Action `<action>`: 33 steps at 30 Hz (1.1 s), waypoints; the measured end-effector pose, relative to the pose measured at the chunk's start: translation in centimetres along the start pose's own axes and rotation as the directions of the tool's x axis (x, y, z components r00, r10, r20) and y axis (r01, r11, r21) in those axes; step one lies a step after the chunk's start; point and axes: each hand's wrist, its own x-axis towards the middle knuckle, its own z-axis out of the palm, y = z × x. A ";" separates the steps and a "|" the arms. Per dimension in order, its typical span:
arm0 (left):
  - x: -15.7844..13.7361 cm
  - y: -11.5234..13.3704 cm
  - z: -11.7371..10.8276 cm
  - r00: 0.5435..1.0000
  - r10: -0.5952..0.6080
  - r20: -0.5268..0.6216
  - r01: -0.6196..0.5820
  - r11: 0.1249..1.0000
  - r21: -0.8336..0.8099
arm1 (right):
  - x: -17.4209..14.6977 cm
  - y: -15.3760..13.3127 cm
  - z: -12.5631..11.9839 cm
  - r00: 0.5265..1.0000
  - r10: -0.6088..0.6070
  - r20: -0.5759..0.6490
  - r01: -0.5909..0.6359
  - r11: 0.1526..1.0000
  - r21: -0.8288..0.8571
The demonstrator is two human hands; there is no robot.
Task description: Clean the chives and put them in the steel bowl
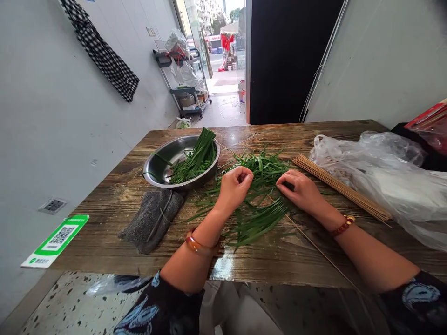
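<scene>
Over a heap of loose green chives (263, 165) on the wooden table, both hands are in a pinch. My left hand (235, 187) has thumb and forefinger pressed together. What it holds, if anything, I cannot make out. To its right, my right hand (301, 190) also pinches, its fingertips at the heap's right edge; what lies between them is too small to tell. Below and between the hands lies a flat bunch of long chive leaves (261, 221). A thin wooden skewer (319, 244) runs slantwise from that bunch to the table's front edge.
A steel basin (146, 170) with a thick bunch of chives stands at the left. In front lies a folded grey cloth (150, 221). A bundle of bamboo skewers (342, 186) and clear plastic bags (391, 177) lie at right. A QR-code card (57, 239) is at the left edge.
</scene>
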 end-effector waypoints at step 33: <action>-0.2 0.2 0.3 0.999 -0.023 0.038 0.022 0.999 0.034 | 0.3 0.1 -0.6 0.961 0.255 -0.111 -0.217 0.936 0.277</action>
